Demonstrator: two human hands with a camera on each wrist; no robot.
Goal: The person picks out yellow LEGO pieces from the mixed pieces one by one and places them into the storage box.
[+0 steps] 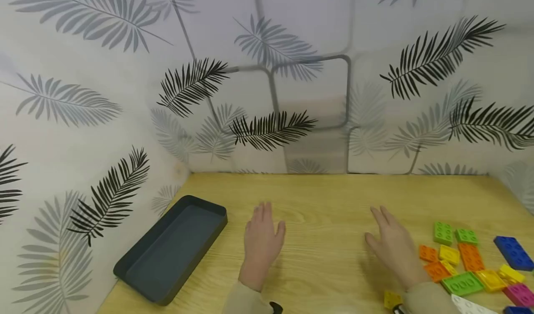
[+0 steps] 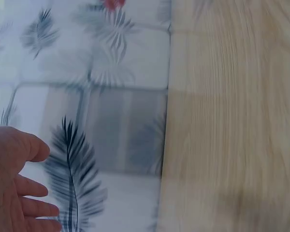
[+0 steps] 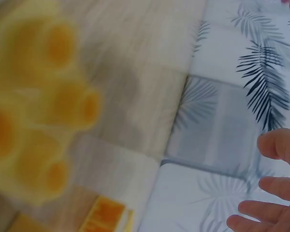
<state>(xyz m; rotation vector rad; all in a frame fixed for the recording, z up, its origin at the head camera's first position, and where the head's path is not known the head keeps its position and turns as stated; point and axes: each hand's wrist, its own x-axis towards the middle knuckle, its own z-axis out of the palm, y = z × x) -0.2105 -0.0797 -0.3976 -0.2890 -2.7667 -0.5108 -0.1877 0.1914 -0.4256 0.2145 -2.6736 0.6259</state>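
Observation:
My left hand point(image 1: 263, 237) is over the middle of the table with its fingers straight and thumb apart, holding nothing. To its left sits a dark grey tray point(image 1: 160, 300) with nothing in it. My right hand point(image 1: 394, 251), fingers extended and also holding nothing, is just left of a group of toy building bricks. Nearest to it are a small orange brick point(image 1: 428, 253) and a yellow brick point(image 1: 392, 299) beside the sleeve. In the right wrist view a yellow brick point(image 3: 34, 106) looms large and blurred, with the right hand point(image 3: 275, 188) at the opposite edge.
Green bricks point(image 1: 442, 233), a long orange brick point(image 1: 471, 257), a blue brick point(image 1: 513, 253), a pink brick point(image 1: 520, 294) and a white piece point(image 1: 469, 305) lie on the right of the wooden table point(image 1: 317, 249). A leaf-patterned sheet point(image 1: 308, 87) stands behind and at the left.

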